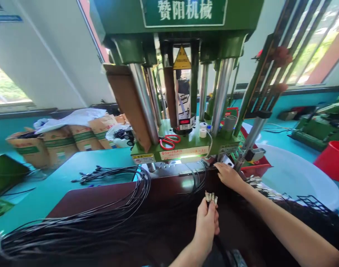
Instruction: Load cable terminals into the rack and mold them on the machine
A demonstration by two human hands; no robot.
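Observation:
My left hand (207, 220) is closed around a bundle of black cables, whose silvery connector ends (211, 197) stick up above the thumb. Ahead and to the right, my right hand (229, 176) reaches to the front lower edge of a green press (143, 150), fingers stretched out at the metal bed. No held object shows in it, though its fingertips are partly hidden. Several black cables (198, 180) hang from the press bed onto the dark tabletop (83, 198), left of that hand.
Long black cables (75, 230) cover the table's left side. Red-handled scissors (169, 142) lie on the press base. More cables with metal ends (265, 189) lie at right, beside a large white tub (302, 174). Paper sacks (58, 142) stand behind at left.

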